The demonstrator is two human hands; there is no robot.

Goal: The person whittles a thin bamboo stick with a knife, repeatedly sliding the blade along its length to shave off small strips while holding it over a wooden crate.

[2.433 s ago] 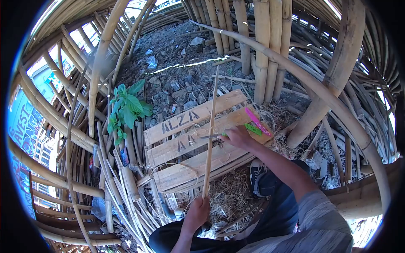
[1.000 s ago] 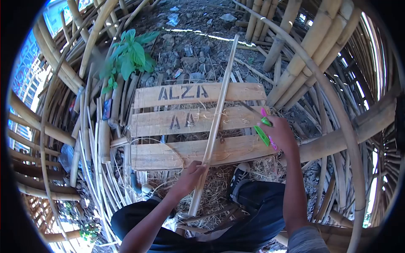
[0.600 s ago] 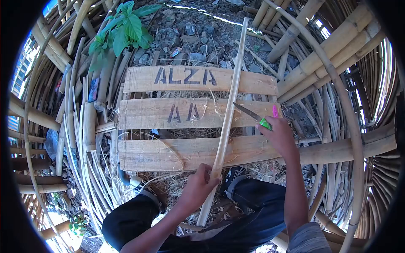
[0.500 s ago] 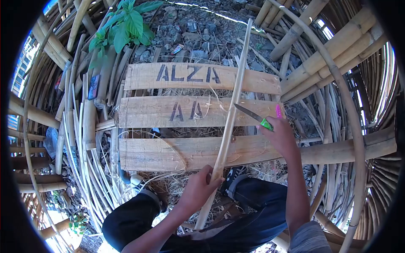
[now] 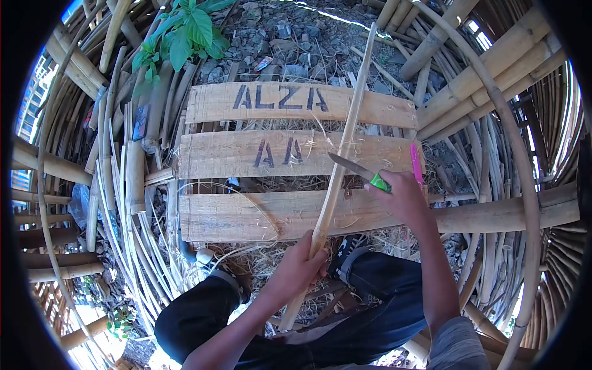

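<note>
A long pale bamboo strip (image 5: 346, 137) slants across a slatted wooden crate top (image 5: 228, 161), its lower end between my legs. My left hand (image 5: 297, 266) is closed round the strip just below the crate's near edge. In my right hand (image 5: 404, 196) is a knife (image 5: 353, 165) with a green handle, the fist wrapped round it. The blade points up and left, and overlaps the strip near the middle slat. A bright pink object (image 5: 416, 163) lies at the crate's right end, just beyond my right hand.
Thin bamboo strips (image 5: 126, 216) stand bunched left of the crate. Thick bamboo poles (image 5: 487, 80) lean at the right, and a half-round bamboo length (image 5: 493, 213) lies beside the crate. A leafy plant (image 5: 185, 37) grows at the back left above stony ground (image 5: 283, 46). Shavings litter the floor.
The knife blade has shifted slightly left and down across the strip. My left hand has turned a little, still gripping the strip. The whole view has shifted slightly.
</note>
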